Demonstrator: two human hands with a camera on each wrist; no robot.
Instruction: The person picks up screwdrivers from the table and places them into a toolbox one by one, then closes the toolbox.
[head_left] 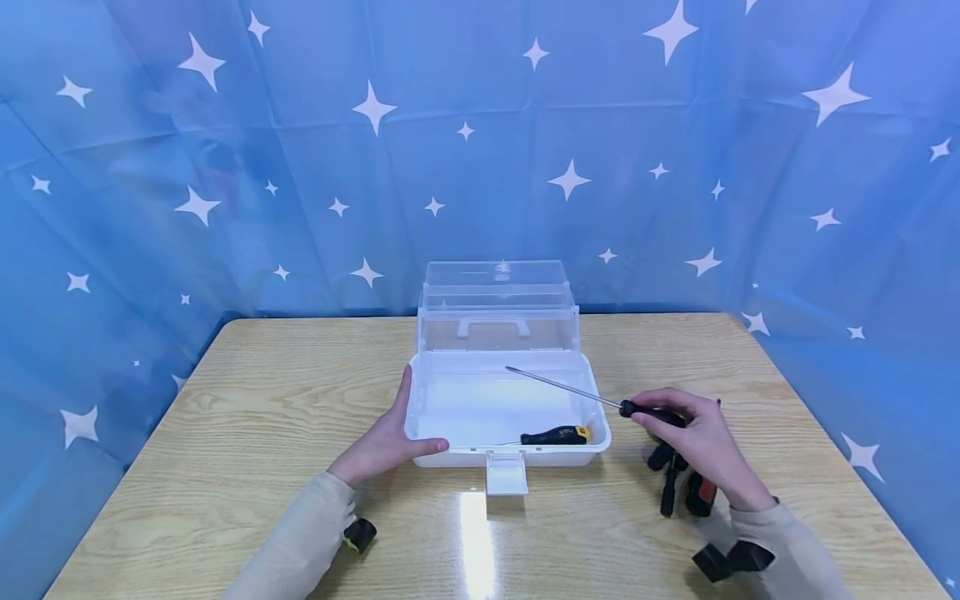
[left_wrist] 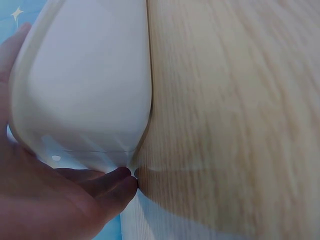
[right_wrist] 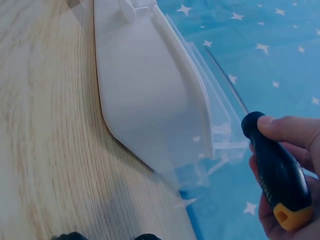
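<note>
1. Two hands are in front of me. The right hand (head_left: pixel 693 425) has thumb and fingers bent around the black-and-yellow handle of a long screwdriver (right_wrist: pixel 277 170). The left hand (head_left: pixel 382 442) is spread wide at the near left corner of the white toolbox (head_left: pixel 450 459), thumb upon the front rim, fingers against the side wall.
2. From the right hand, the shaft points to the left and a little away, slanting across the toolbox's right wall. Its tip appears over the inside, its handle outside; the exact height I cannot tell.
3. Inside, a second screwdriver (head_left: pixel 555 436) lies along the front wall, its handle near the right corner, nearly parallel to the toolbox's long side.
4. Behind stands the transparent lid (head_left: pixel 495 296), opened; at the front hangs the latch (head_left: pixel 506 477).
5. Several dark-handled tools (head_left: pixel 668 493), one partly red, lie beneath the right hand, on the wooden table (head_left: pixel 262 400).
6. Beyond is a blue starry curtain (head_left: pixel 300 242).
</note>
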